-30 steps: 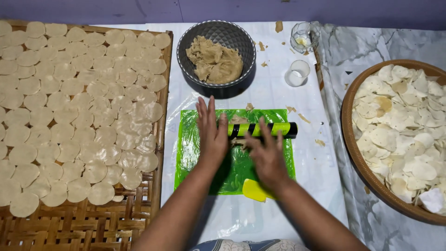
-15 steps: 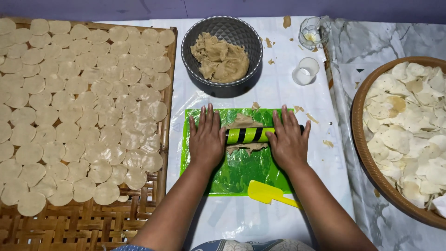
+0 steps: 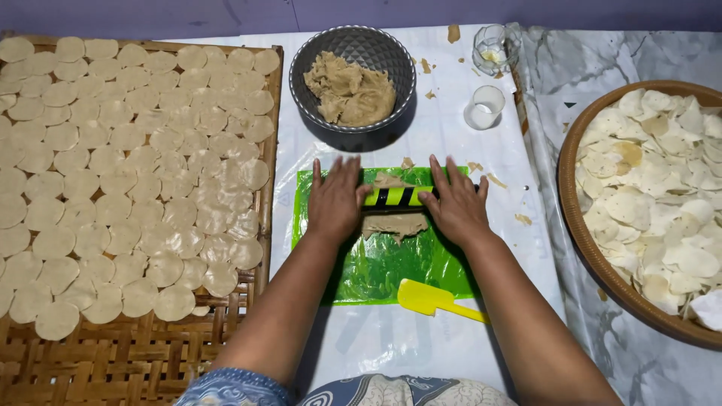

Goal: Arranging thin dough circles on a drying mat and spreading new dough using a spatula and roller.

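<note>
Both forearms are bare from the elbows down to the left hand (image 3: 336, 201) and right hand (image 3: 456, 204), with no rings, watch or bracelets showing, while patterned blue-and-cream cloth covers the person's lap at the bottom edge.

Glossy green plastic sheet (image 3: 383, 263), woven bamboo tray (image 3: 113, 361)

Count on the desk, by kind

One rolling pin (image 3: 397, 197), one green sheet (image 3: 376, 267), one yellow scraper (image 3: 430, 298), one dough bowl (image 3: 353, 53), two small cups (image 3: 485, 107), two hands; discs too many to count.
</note>
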